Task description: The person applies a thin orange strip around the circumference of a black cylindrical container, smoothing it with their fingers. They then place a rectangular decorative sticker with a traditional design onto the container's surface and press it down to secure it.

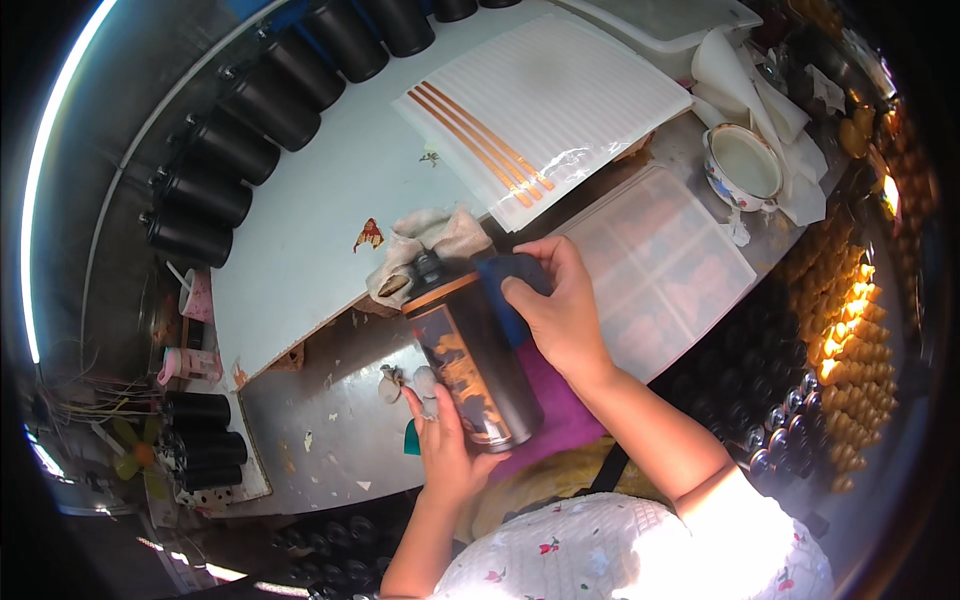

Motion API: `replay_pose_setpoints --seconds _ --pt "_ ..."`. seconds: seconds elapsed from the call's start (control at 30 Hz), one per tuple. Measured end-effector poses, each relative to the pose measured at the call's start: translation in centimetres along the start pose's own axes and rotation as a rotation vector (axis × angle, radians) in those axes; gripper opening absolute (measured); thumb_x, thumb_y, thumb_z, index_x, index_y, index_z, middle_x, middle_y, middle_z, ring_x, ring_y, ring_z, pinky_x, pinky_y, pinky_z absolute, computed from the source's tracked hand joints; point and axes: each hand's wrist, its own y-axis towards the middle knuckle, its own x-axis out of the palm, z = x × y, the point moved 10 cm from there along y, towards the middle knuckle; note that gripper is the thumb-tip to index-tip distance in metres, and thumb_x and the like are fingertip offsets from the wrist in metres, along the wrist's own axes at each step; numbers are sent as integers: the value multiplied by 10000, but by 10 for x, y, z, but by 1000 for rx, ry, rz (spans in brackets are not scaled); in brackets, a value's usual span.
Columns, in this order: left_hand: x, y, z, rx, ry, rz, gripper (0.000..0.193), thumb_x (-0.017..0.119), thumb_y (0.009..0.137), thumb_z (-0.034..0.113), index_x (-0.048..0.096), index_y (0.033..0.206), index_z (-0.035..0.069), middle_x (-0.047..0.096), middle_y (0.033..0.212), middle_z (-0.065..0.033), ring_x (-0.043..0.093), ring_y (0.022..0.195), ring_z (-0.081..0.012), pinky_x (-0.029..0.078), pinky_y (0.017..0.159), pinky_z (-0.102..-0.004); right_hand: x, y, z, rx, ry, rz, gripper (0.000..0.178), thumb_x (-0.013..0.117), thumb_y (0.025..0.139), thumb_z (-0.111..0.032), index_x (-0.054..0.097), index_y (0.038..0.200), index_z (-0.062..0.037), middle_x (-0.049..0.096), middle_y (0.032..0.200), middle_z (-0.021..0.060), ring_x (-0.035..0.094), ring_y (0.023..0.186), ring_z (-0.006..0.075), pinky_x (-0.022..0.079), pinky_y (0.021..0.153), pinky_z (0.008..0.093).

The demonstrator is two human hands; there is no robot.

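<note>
A black cylindrical bottle [506, 372] leans over the bench in front of me, its narrow neck toward the far left. Its side carries an orange band and a dark picture panel with golden patterns. My left hand [452, 452] supports the lower end, with the fingers along the panel side. My right hand [560, 312] pinches a dark blue flat pad [508, 305], which lies against the bottle's upper right side. Beyond the neck is a crumpled greyish cloth [430, 240]. The palm side of my left hand is hidden behind the bottle.
Several black bottles [270, 105] lie in a curved row along the far left. A white sheet [560, 75] with orange strips lies on the pale board [310, 190]. To the right are printed picture sheets [655, 265] and an enamel bowl [742, 165]. Purple cloth [560, 400] shows beneath the bottle.
</note>
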Motion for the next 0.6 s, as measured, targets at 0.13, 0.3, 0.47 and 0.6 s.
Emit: replay_pose_setpoints --seconds 0.13,0.3,0.47,0.6 --pt "-7 11 23 43 89 29 1298 853 722 518 77 1591 -54 488 1480 -245 393 1423 -486 -9 1131 -777 1 -4 -6 -21 53 24 288 665 842 -4 568 1114 14 639 984 71 613 921 136 504 830 287" --pt "-16 30 49 143 326 24 924 818 768 548 490 1482 62 436 1526 -169 313 1467 -502 -14 1100 -807 43 -17 -73 -344 -232 -179 304 650 839 61 591 1130 -2 626 1024 78 635 942 147 512 843 278" --pt "-5 13 29 130 452 35 1129 657 812 717 298 1546 -62 564 1368 -251 467 1369 -465 -60 1123 -776 44 -13 -67 -353 -272 -170 292 643 835 64 569 1112 7 610 996 74 618 902 135 512 817 280" --pt "11 -2 -7 -28 70 -37 1214 629 867 672 48 1557 -141 555 1372 -271 477 1358 -456 -87 1151 -733 26 -7 -40 -173 -119 -89 286 645 828 35 554 1098 10 606 977 103 616 898 182 509 835 322"
